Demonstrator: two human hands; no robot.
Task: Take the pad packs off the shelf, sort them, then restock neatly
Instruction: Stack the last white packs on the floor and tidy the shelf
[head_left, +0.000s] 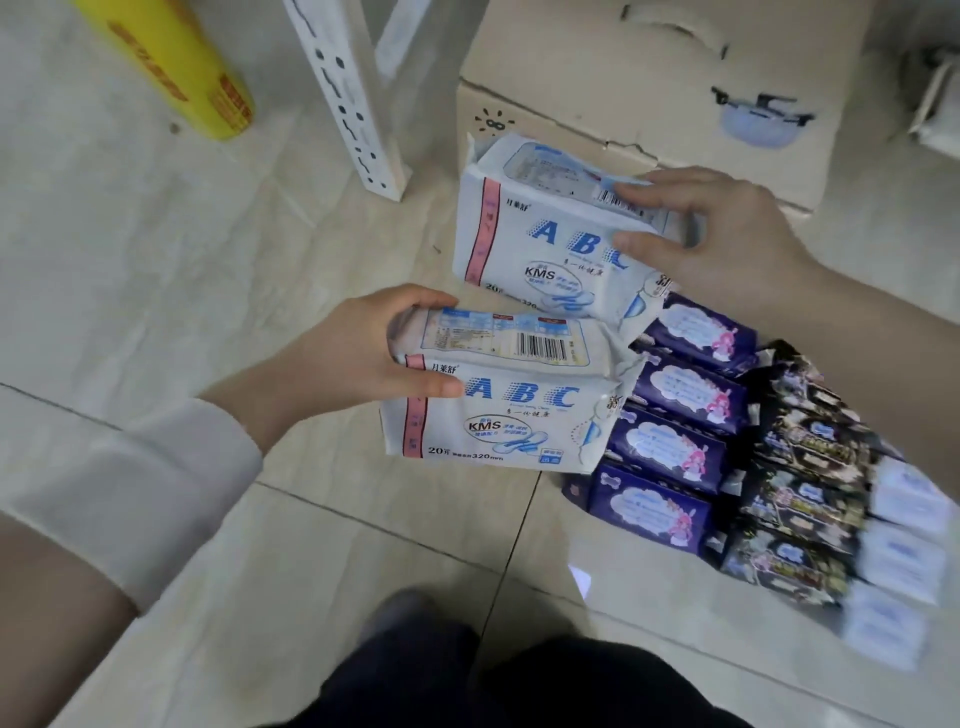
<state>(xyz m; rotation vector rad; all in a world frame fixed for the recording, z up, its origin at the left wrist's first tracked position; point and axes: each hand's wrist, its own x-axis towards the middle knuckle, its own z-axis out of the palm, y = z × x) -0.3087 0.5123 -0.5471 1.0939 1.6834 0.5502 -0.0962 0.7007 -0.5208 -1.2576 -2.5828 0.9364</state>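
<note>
Now, left hand (358, 358) grips near ABC pack (519, 421), right hand (727, 234) far pack (540, 234)

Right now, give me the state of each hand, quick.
Left hand: grips the nearer white ABC pack by its left end.
Right hand: grips the farther white ABC pack by its right end.

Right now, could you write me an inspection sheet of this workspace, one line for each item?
Surface: pale tiled floor.
Job's things: near ABC pack and far ABC pack, both white; purple packs in a row; dark packs beside them; blurred white packs at the right edge.
Clutter: yellow roll.
Hands: left hand grips the near ABC pack; right hand grips the far ABC pack.
Cables: nothing seen.
Surroundings: cardboard box, white shelf post.
</note>
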